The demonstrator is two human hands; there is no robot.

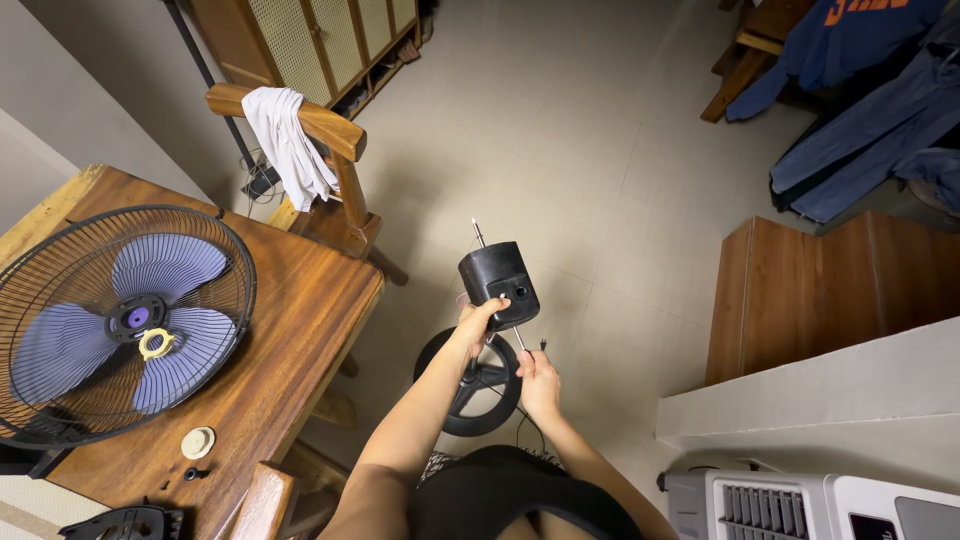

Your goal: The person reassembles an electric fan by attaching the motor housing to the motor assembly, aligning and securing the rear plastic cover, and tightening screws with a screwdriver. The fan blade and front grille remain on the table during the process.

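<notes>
Black plastic, the fan motor housing [498, 273] sits over the tiled floor, gripped from below by the left hand [478, 322] with fingers closed around it. The right hand [537, 378] pinches the thin metal rod [519, 338] beneath it. Under both lies the round black base [470, 390]. Left of them, a wooden table [290, 320] carries the fan grille with purple blades [120, 322]; a chair [335, 150] draped with white cloth [290, 140] stands nearby.

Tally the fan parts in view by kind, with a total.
Motor housing, held in left hand: 1
Round base on floor, beside right hand: 1
Wire grille: 1
Blade set: 1
Round cap on table: 1
Total: 5
</notes>
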